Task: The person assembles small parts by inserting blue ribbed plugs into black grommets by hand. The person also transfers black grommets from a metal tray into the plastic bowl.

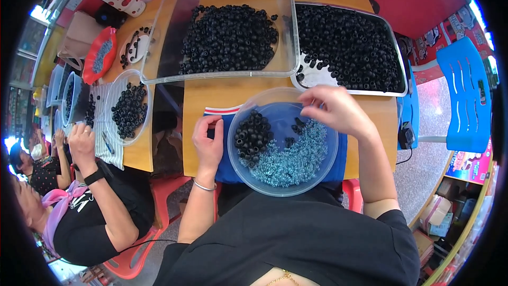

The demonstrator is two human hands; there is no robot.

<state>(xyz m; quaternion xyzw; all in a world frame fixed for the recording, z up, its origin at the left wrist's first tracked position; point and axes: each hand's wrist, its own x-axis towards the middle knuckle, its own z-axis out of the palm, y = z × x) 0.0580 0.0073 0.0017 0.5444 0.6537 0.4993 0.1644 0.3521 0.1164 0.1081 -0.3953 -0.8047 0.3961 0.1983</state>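
Note:
A round clear plastic bowl [264, 99] sits in front of me on a blue cloth [225, 172]. Black ring-shaped parts [253, 136] are heaped on its left side, and small pale blue-grey metal springs [288, 164] cover its front and right. A few more black parts [299, 125] lie near the right inner wall. My right hand [338, 110] hangs over the bowl's far right rim, its fingertips pinched; whatever is between them is hidden. Left of the bowl, my left hand [208, 140] is closed, thumb against curled fingers, and I cannot make out anything in it.
Beyond the bowl stand a large clear bin [222, 78] and a metal tray [317, 78], both holding black parts. At left, a co-worker [90, 217] sits by another clear bowl [112, 95] and a red dish [112, 39]. A blue chair [465, 95] stands at right.

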